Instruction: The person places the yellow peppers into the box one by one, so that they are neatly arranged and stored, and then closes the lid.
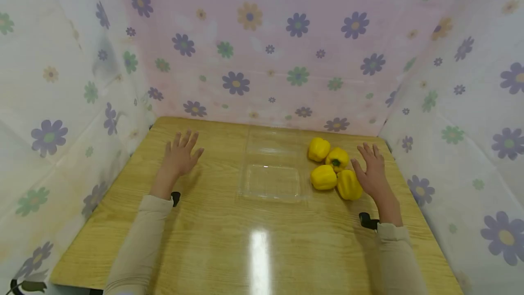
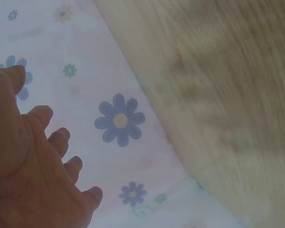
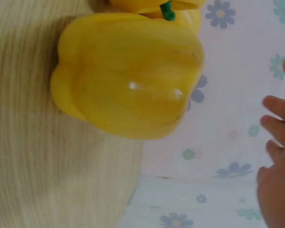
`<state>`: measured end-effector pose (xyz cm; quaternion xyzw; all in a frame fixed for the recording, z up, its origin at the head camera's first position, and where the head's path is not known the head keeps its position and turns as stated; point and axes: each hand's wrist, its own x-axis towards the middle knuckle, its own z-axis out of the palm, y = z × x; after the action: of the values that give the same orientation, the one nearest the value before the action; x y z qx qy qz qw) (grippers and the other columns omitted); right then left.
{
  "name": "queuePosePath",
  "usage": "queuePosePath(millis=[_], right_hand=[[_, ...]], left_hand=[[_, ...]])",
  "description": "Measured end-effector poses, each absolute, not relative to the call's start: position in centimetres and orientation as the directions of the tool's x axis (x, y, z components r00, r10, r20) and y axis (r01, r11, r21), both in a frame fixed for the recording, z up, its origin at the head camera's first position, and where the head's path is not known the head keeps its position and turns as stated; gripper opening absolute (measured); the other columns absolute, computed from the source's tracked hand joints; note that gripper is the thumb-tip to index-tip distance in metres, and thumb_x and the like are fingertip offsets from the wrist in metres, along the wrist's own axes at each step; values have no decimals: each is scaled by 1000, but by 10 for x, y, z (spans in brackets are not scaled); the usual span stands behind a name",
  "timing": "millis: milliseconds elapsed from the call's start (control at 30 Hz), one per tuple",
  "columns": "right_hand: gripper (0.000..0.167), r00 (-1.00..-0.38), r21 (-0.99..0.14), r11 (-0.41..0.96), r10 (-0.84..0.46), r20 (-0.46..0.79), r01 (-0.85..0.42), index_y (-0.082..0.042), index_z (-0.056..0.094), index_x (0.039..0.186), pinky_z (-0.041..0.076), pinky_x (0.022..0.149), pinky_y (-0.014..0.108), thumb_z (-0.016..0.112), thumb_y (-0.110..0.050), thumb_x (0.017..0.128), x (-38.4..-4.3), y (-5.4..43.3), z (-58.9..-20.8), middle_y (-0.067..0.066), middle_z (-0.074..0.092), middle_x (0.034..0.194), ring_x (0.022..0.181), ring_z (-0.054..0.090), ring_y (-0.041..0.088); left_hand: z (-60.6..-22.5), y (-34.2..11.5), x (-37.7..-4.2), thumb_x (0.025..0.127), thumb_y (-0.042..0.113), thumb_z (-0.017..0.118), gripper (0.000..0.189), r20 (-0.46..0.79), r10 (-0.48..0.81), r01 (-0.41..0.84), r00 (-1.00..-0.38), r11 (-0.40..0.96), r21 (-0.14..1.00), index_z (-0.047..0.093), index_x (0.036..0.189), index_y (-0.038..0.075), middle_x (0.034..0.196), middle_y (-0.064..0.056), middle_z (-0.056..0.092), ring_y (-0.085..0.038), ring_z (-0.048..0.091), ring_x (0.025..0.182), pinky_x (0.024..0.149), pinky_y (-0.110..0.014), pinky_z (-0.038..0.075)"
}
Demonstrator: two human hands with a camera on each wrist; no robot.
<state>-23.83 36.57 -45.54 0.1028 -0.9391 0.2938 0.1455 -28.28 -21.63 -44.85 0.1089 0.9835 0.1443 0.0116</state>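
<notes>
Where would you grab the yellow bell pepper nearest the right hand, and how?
Grip the yellow bell pepper around its broad, rounded middle, probably from above and the right, where the right hand hovers. That side looks unobstructed, while the other yellow bell peppers crowd its left and far sides.

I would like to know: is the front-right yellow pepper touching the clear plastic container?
Apart. The head view shows it: the front-right yellow pepper lies right of the clear plastic container, with another yellow pepper and bare tabletop between them.

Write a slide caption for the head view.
Left hand and right hand flank clear plastic clamshell, four yellow bell peppers.
</notes>
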Motion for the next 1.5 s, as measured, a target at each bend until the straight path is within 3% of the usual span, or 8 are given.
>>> queuePosePath(millis=[167, 300, 467, 600, 767, 967, 1233, 1500], right_hand=[[45, -841, -562, 723, -49, 539, -402, 8, 49, 145, 12, 118, 72, 56, -10, 104, -240, 364, -464, 34, 38, 154, 148, 20, 54], [40, -811, -583, 702, 13, 585, -409, 8, 56, 138, 23, 112, 74, 59, -3, 100, -237, 361, -471, 33, 47, 146, 139, 33, 56], [39, -845, -651, 684, 95, 527, -329, 10, 58, 134, 29, 105, 75, 61, -2, 97, -230, 356, -480, 34, 48, 142, 133, 38, 57], [45, -906, -696, 686, 132, 403, -210, 10, 53, 139, 30, 106, 74, 61, -6, 98, -224, 354, -487, 35, 42, 146, 135, 35, 57], [61, -971, -672, 737, 100, 218, -75, 11, 39, 148, 29, 106, 74, 63, -15, 98, -217, 354, -492, 38, 28, 152, 138, 26, 58], [76, -991, -634, 774, 95, 96, 13, 13, 32, 150, 29, 108, 74, 68, -24, 95, -211, 350, -495, 42, 21, 152, 137, 23, 59], [78, -997, -596, 801, 80, 6, 61, 8, 31, 154, 31, 107, 74, 69, -25, 94, -207, 348, -496, 45, 22, 147, 133, 27, 62], [81, -997, -584, 808, 58, -52, 78, 7, 24, 157, 33, 106, 73, 67, -25, 97, -210, 351, -495, 49, 22, 142, 128, 32, 62]], left_hand=[[-461, -209, -278, 110, 41, 40, 70, 98, 273, 289, -957, 873, 393, 10, 164, 7, 169, -22, 7, -51, 5, 152, 118, -73, 9], [-474, -199, -271, 109, 32, 47, 67, 175, 304, 351, -936, 784, 513, 17, 163, 4, 167, -25, 16, -50, 17, 151, 118, -68, 21], [-492, -183, -265, 107, 19, 53, 59, 243, 291, 377, -925, 643, 666, 31, 158, -1, 162, -27, 29, -48, 37, 142, 111, -65, 36], [-507, -169, -263, 105, 12, 55, 45, 287, 246, 376, -926, 533, 758, 49, 146, -6, 148, -28, 48, -42, 60, 112, 85, -49, 57], [-516, -155, -257, 102, 11, 61, 35, 247, 202, 309, -948, 384, 870, 62, 133, -5, 136, -23, 58, -32, 64, 95, 67, -29, 55], [-522, -147, -258, 101, 12, 63, 34, 174, 261, 241, -950, 252, 937, 65, 130, -6, 142, -24, 55, -36, 67, 99, 66, -36, 59], [-521, -137, -257, 100, 11, 65, 37, 128, 320, 195, -939, 187, 963, 63, 134, -4, 145, -19, 53, -33, 66, 103, 66, -37, 59], [-521, -124, -255, 97, 4, 68, 39, 209, 340, 271, -917, 146, 952, 62, 132, -10, 145, -24, 51, -32, 63, 100, 74, -26, 56]])
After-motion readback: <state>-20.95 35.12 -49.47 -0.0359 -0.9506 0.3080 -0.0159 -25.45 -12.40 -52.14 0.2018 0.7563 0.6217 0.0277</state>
